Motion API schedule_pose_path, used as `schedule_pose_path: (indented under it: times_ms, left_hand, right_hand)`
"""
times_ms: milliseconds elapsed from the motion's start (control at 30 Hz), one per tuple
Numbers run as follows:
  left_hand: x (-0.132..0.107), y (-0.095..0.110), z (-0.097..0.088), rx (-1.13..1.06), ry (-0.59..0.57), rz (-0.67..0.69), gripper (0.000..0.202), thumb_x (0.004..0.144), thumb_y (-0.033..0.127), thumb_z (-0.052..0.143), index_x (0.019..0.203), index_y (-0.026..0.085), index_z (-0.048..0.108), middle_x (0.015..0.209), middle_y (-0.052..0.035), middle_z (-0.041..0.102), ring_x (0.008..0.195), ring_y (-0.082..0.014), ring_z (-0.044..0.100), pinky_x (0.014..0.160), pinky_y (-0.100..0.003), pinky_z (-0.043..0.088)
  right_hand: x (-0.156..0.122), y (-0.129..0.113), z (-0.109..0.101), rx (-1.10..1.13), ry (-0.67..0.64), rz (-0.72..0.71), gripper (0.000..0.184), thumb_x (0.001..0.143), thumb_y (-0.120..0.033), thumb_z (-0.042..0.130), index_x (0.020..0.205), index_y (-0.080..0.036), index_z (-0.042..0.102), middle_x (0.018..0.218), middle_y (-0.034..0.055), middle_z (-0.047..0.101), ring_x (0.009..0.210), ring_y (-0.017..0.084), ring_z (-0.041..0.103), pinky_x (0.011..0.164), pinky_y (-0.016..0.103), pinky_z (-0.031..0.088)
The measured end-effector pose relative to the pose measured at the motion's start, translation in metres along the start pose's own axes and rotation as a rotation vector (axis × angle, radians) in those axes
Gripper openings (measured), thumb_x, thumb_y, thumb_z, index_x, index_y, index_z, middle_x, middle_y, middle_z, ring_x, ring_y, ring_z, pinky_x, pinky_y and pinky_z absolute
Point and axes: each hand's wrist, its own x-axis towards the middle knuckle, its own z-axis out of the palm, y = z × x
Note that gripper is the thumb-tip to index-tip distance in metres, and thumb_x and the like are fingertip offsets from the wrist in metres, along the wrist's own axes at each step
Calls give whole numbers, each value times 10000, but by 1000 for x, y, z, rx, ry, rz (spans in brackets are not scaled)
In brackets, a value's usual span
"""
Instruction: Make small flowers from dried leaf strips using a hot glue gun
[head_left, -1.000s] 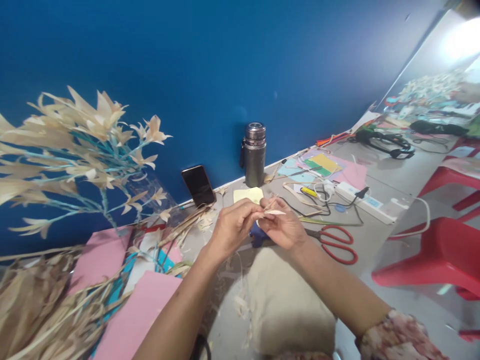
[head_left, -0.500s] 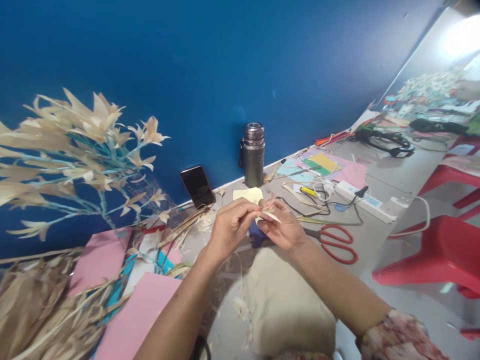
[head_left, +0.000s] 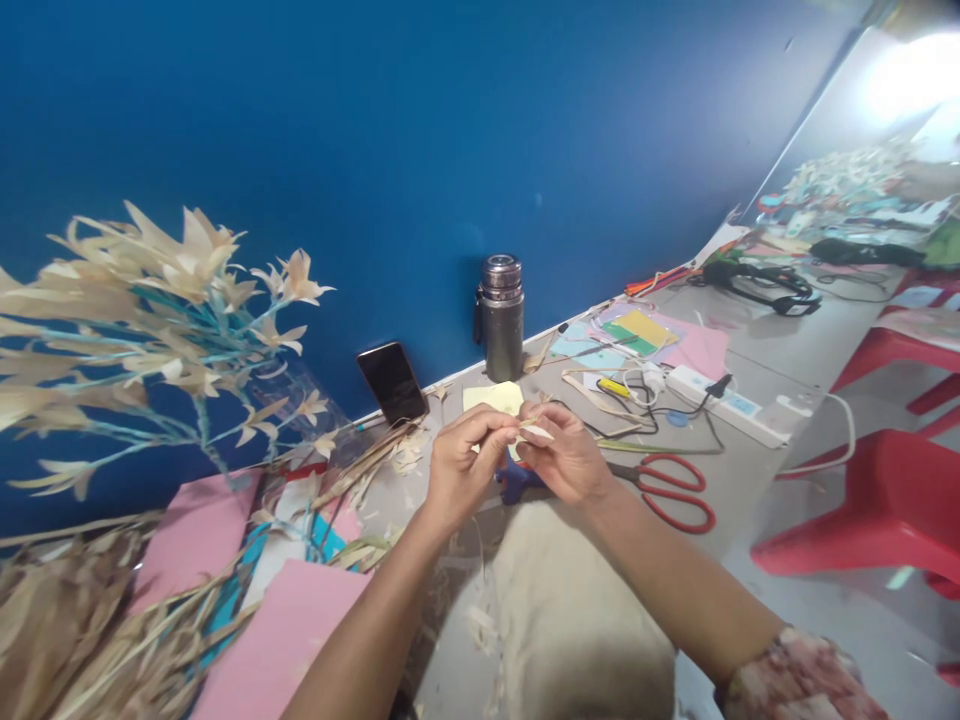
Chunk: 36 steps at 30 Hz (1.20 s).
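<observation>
Between my two hands is a small pale piece of dried husk (head_left: pixel 538 433), pointed like a petal. My left hand (head_left: pixel 466 462) is closed, its thumb and forefinger pinching the husk's near end. From the other side, the fingers of my right hand (head_left: pixel 576 462) are closed on the same piece. Fingertips partly hide it. Behind the hands a pale yellow paper (head_left: pixel 491 398) lies on the table. Just below them is a dark blue object (head_left: pixel 516 484), mostly covered. Red-handled scissors (head_left: pixel 679 492) rest beside my right wrist, their blades partly hidden by it.
A steel flask (head_left: pixel 502 318) and a leaning phone (head_left: pixel 394 382) stand by the blue wall. Husk flowers on blue stems (head_left: pixel 202 380) rise at left, above pink sheets (head_left: pixel 281 635) and dried husks (head_left: pixel 60 620). A power strip (head_left: pixel 731 405) and red stools (head_left: pixel 892 510) are at right.
My fingertips have drawn closer together around the husk piece, and less of it shows. The right hand has turned slightly inward. The view has shifted a little.
</observation>
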Motion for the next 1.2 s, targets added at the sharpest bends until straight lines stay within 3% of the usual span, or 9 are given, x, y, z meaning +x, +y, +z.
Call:
schedule_pose_path:
  times_ms: [167,267,467,567,767,933,1067,1200]
  left_hand:
    - [-2,-13,3,21,77,107,100,894,187,642,808,181,691,684,26,603,500,-69,539,542,-210,417]
    - [-2,-15,4,51,100,108,105,898,177,637,798,178,672,697,30,602,507,-62,539,549,-205,416]
    - [0,-13,3,95,50,103,131,903,178,629,777,170,664,667,28,588,526,-72,533,547,-207,406]
    - [0,-13,2,125,26,129,145,913,190,615,776,170,657,684,10,604,580,-93,553,568,-219,413]
    - [0,-13,2,178,-14,205,158,932,200,583,786,174,637,711,-13,617,655,-123,568,607,-241,427]
    - [-2,-14,3,172,-37,248,148,940,173,558,812,173,632,753,-30,633,703,-135,589,637,-253,442]
    - [-2,-17,3,171,-23,258,142,938,164,559,822,175,639,760,-33,636,710,-138,591,638,-257,447]
    - [-3,-19,3,161,18,228,113,918,145,596,827,174,656,767,-26,645,701,-127,603,619,-241,449]
  right_hand:
    - [0,3,0,-50,34,-20,228,609,-326,902,715,-195,749,706,-18,549,535,52,366,432,183,263]
    - [0,4,-3,-141,54,-42,203,665,-341,862,768,-197,761,637,-26,531,495,55,316,420,203,229]
    - [0,-2,-14,-460,-20,-275,130,802,-329,751,786,-200,756,760,13,603,630,106,456,545,244,344]
    - [0,-4,-15,-526,-4,-314,137,808,-319,736,755,-193,742,740,11,592,649,119,463,575,256,355]
    - [-1,-8,-9,-315,27,-40,196,754,-317,765,671,-157,688,533,-57,383,491,66,272,461,225,223]
    - [-2,-9,-6,-73,-5,167,213,684,-255,812,633,-131,647,545,-72,313,506,48,225,437,169,182]
    - [-4,-7,-4,57,-4,242,235,648,-224,838,629,-122,628,578,-60,351,528,43,243,435,133,200]
    - [-4,-6,-4,37,3,195,234,681,-236,835,645,-117,637,569,-63,342,522,39,232,430,120,197]
